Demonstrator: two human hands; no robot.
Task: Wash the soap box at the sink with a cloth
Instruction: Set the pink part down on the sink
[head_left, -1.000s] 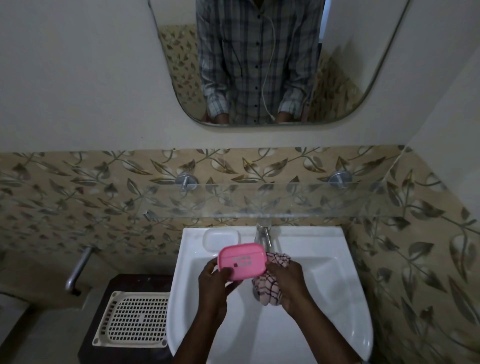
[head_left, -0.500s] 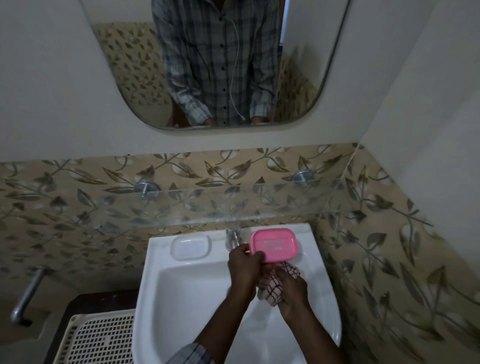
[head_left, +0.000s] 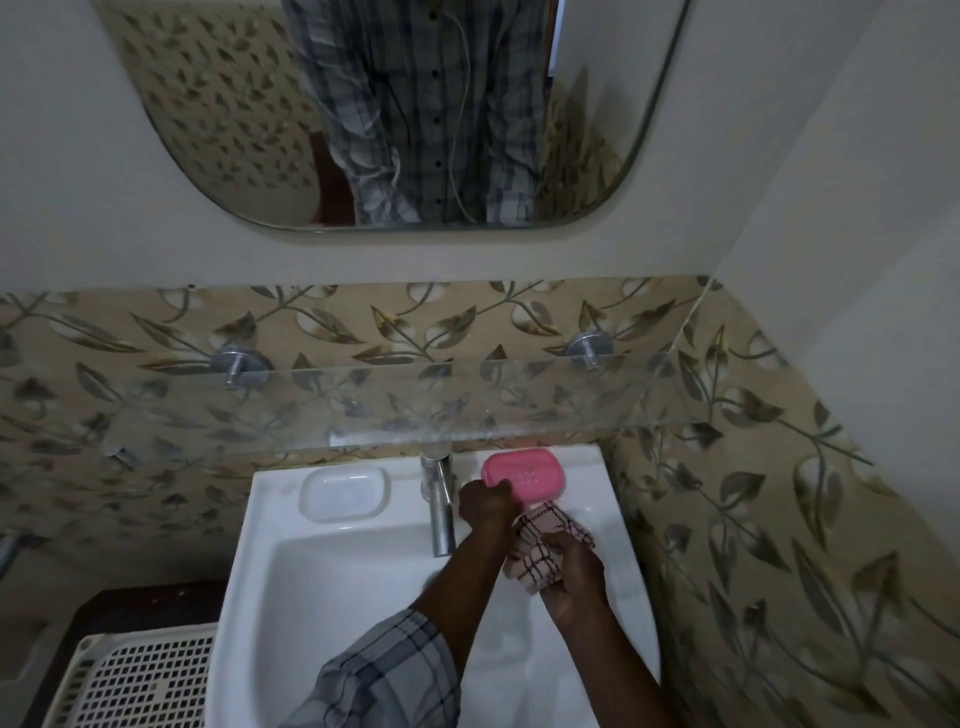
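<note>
The pink soap box (head_left: 524, 473) lies on the back right ledge of the white sink (head_left: 332, 587), just right of the tap (head_left: 439, 506). My left hand (head_left: 485, 506) reaches across and grips its near left edge. My right hand (head_left: 571, 577) is over the right side of the basin, closed on a bunched pink checked cloth (head_left: 540, 545). The cloth sits just below the box, close to touching it. No water stream is visible from the tap.
A moulded soap recess (head_left: 344, 492) is on the sink's back left ledge. A glass shelf (head_left: 363, 400) juts out above the tap, under a mirror (head_left: 395, 114). A white perforated tray (head_left: 140, 675) rests on a dark stand at the lower left. Tiled wall closes the right side.
My left hand has carried the soap box from over the basin's middle to the back right ledge. My right hand followed to the right with the cloth. The camera shifted too.
</note>
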